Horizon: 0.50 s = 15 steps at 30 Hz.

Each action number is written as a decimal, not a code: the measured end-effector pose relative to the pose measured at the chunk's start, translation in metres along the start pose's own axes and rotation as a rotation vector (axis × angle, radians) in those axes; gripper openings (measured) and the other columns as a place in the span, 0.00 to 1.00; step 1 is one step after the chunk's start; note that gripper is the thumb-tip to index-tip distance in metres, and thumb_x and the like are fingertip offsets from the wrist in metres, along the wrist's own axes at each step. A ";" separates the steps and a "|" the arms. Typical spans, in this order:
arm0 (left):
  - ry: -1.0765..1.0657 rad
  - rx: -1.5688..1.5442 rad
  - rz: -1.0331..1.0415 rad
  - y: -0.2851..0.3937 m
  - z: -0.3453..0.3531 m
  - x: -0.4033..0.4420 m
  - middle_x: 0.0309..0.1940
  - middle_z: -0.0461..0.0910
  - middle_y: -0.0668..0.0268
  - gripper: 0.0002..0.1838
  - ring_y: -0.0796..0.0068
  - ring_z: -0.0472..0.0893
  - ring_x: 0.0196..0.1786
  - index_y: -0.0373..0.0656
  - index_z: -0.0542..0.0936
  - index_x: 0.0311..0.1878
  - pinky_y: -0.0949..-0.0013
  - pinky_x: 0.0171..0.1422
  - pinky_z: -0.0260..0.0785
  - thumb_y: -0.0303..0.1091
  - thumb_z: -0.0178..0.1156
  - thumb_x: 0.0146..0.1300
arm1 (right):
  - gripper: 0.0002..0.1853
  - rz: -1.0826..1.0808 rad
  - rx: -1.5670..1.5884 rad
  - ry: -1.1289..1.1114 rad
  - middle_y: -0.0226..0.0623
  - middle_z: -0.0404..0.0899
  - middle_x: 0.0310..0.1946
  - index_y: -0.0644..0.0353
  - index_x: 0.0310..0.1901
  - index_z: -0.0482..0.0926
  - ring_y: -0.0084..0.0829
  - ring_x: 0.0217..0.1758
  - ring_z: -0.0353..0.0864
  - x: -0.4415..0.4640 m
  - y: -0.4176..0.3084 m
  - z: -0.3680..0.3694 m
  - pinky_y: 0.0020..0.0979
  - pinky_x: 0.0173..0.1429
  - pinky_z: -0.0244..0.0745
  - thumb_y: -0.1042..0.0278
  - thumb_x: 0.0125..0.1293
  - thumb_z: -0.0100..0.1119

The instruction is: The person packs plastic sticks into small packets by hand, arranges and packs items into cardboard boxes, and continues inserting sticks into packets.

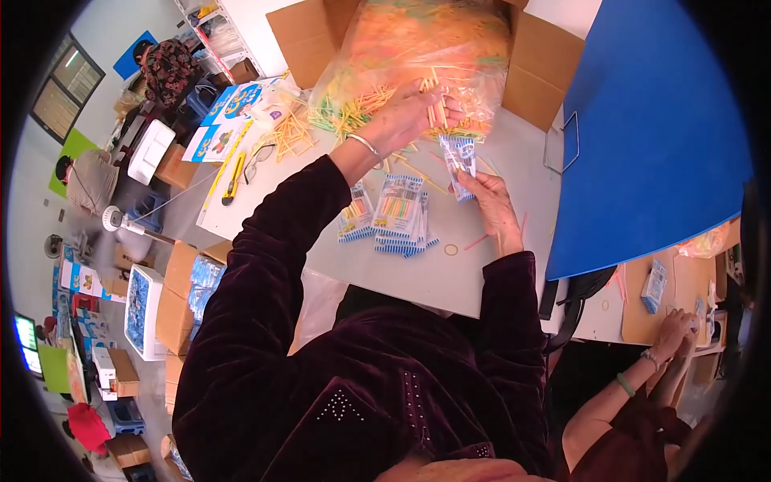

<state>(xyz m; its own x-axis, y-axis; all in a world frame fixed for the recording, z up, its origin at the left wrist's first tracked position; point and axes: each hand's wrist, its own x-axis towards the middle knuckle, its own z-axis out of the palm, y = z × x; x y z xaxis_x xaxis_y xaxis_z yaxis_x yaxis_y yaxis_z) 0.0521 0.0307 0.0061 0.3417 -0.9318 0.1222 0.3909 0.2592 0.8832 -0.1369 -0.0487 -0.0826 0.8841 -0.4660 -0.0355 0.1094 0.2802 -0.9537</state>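
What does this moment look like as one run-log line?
left hand: holding thin yellowish sticks | right hand: holding blue-and-clear packet | table: piled stick-filled packets | beyond: open cardboard carton, clear bag of coloured sticks

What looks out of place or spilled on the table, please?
Loose sticks lie scattered on the table beside the clear bag, crossing at random angles, unlike the side-by-side sticks in the packets. The glasses near the yellow cutter also seem slightly out of place among work materials.

A dark-framed window (67, 87) sits in a pale wall (116, 26), left of white shelving (234, 58).
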 end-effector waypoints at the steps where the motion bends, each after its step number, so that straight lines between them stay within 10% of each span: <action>1: -0.008 0.010 -0.009 0.000 0.006 -0.004 0.39 0.77 0.55 0.13 0.59 0.80 0.45 0.35 0.68 0.47 0.58 0.52 0.74 0.33 0.52 0.66 | 0.13 0.001 0.001 0.002 0.29 0.79 0.28 0.63 0.40 0.81 0.17 0.29 0.74 -0.001 -0.001 0.000 0.20 0.36 0.68 0.62 0.60 0.62; 15: -0.145 0.500 0.020 -0.007 0.029 -0.026 0.39 0.79 0.63 0.15 0.74 0.78 0.46 0.39 0.71 0.48 0.69 0.54 0.68 0.40 0.44 0.70 | 0.12 0.081 -0.036 -0.124 0.28 0.78 0.27 0.63 0.34 0.80 0.18 0.34 0.72 -0.006 -0.005 0.000 0.22 0.42 0.65 0.60 0.61 0.60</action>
<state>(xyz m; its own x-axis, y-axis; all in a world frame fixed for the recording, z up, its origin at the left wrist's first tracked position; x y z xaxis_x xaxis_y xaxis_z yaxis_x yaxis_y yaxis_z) 0.0155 0.0462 0.0102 0.2096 -0.9626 0.1718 -0.0828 0.1576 0.9840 -0.1427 -0.0473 -0.0781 0.9391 -0.3348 -0.0775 0.0212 0.2817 -0.9593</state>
